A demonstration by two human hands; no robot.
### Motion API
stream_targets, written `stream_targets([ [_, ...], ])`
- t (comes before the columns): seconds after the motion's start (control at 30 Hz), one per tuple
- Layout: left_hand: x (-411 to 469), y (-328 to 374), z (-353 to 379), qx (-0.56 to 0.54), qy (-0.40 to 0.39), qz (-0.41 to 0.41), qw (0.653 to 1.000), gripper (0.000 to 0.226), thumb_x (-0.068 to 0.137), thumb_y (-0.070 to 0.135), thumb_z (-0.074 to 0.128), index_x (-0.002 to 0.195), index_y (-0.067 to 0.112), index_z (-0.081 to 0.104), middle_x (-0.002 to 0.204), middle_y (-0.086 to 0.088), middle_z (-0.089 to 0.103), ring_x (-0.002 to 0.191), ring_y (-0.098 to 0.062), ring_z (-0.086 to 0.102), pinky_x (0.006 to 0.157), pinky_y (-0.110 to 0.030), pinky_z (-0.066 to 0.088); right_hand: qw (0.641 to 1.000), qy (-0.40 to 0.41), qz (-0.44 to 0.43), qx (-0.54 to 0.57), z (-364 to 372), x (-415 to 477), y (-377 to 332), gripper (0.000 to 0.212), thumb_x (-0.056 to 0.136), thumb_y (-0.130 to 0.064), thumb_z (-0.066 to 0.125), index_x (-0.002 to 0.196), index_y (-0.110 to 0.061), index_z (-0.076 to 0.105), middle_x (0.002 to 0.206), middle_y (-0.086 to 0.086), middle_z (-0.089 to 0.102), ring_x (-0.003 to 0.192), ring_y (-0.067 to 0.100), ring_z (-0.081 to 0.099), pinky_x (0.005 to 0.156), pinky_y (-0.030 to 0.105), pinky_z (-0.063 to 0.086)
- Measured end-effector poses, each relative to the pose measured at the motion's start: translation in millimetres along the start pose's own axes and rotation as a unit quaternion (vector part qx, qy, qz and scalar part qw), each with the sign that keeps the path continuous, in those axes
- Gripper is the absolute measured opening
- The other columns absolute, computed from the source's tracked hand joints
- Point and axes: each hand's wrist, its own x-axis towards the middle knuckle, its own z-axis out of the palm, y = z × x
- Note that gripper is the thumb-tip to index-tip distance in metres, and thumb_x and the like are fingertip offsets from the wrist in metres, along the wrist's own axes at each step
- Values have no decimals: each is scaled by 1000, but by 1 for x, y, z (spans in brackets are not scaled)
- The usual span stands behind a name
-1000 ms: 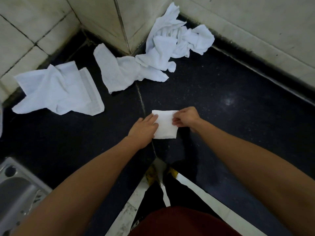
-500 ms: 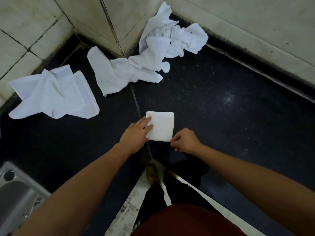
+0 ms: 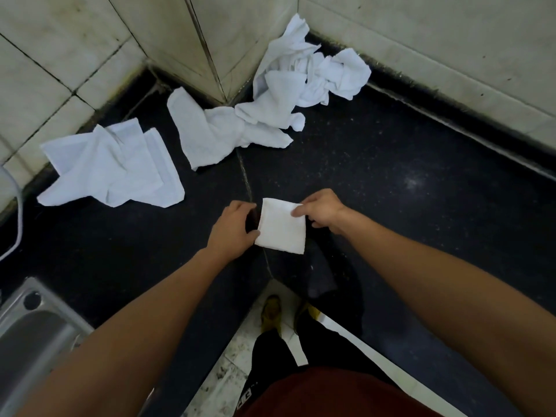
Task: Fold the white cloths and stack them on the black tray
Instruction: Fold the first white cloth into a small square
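Note:
A small folded white cloth (image 3: 281, 228) is between my hands over the black countertop (image 3: 391, 176). My left hand (image 3: 233, 228) holds its left edge, the thumb on the near-left corner. My right hand (image 3: 322, 212) pinches the far-right corner. A shadow under the cloth's left side suggests it is slightly raised. Unfolded white cloths lie further back: one flat at the left (image 3: 111, 170), one rumpled in the middle (image 3: 216, 130), and a crumpled heap in the wall corner (image 3: 313, 73). No black tray is in view.
Tiled walls (image 3: 421, 49) close off the counter at the back and left. A steel sink (image 3: 30, 326) sits at the lower left, with a white cable (image 3: 18, 212) near the left wall. The counter's inner corner edge is just below the folded cloth, with the floor and my feet beneath.
My right hand moved from the cloth's near-right corner up to its far-right corner and pinched it. My left hand shifted from resting flat on the cloth to holding its left edge.

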Motion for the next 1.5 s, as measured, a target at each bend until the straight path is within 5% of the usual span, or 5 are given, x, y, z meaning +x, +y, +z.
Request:
stream_targets([
  [0.23, 18, 53, -26, -143, -151, 33, 978, 82, 74, 15, 79, 144, 25, 37, 145, -3, 42, 131, -20, 43, 98, -26, 36, 981, 24, -144, -125, -16, -66, 15, 16, 71, -19, 85, 76, -21, 69, 68, -5, 60, 64, 8, 54, 63, 28, 45],
  [0.6, -35, 167, 11, 59, -185, 271, 943, 7, 84, 26, 69, 87, 19, 71, 77, 1, 66, 71, -15, 62, 63, -33, 49, 904, 234, -112, -341, -66, -191, 102, 18, 84, -27, 58, 100, -30, 65, 97, -5, 65, 89, 20, 60, 68, 33, 47],
  [1.0, -144, 361, 107, 330, 2, 654, 680, 19, 95, 27, 44, 102, 15, 56, 102, -4, 60, 94, -28, 58, 71, -35, 37, 803, 480, -77, -345, -121, -351, 286, 19, 90, -35, 61, 101, -20, 65, 93, 0, 62, 84, 24, 63, 56, 35, 44],
  [1.13, -208, 444, 175, 342, 20, 729, 593, 18, 71, 24, 75, 73, 16, 59, 70, -2, 59, 61, -25, 59, 51, -32, 36, 761, 543, -11, -354, -147, -418, 387, 16, 77, -35, 76, 83, -22, 68, 73, -2, 59, 62, 23, 62, 42, 30, 41],
  [1.5, -381, 613, 335, 287, 53, 823, 488, 23, 61, 19, 77, 70, 17, 56, 64, -2, 53, 57, -25, 51, 51, -32, 33, 667, 647, 112, -353, -201, -585, 595, 26, 86, -38, 43, 78, -21, 62, 73, 0, 54, 64, 24, 56, 47, 33, 42],
])
